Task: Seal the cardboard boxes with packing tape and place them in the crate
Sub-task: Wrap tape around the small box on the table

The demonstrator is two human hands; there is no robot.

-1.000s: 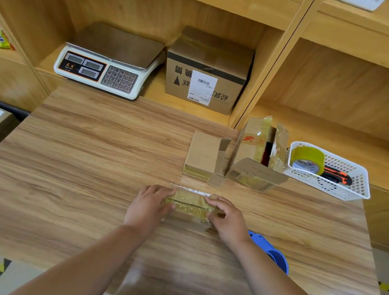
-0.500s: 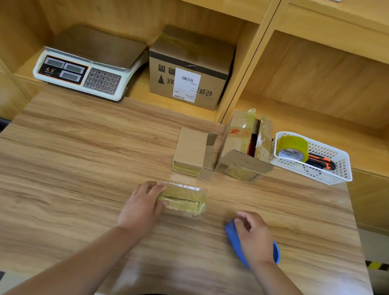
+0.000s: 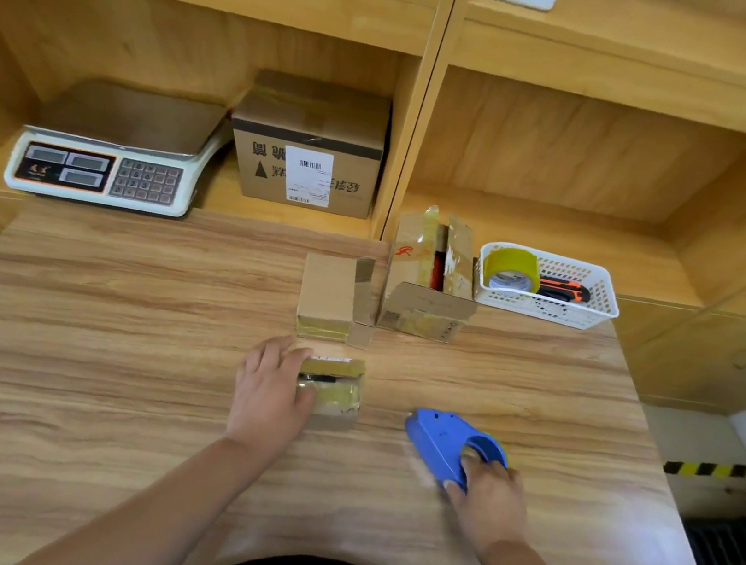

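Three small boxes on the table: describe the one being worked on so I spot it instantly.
On the wooden table, look near the middle, in front of the two opened cartons. The small box lies flat, glossy tape over its top, and alone has the left hand holding it.

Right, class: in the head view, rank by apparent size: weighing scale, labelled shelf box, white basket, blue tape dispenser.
1. Weighing scale and labelled shelf box look about alike.
2. White basket.
3. Blue tape dispenser, smallest though nearest the camera.
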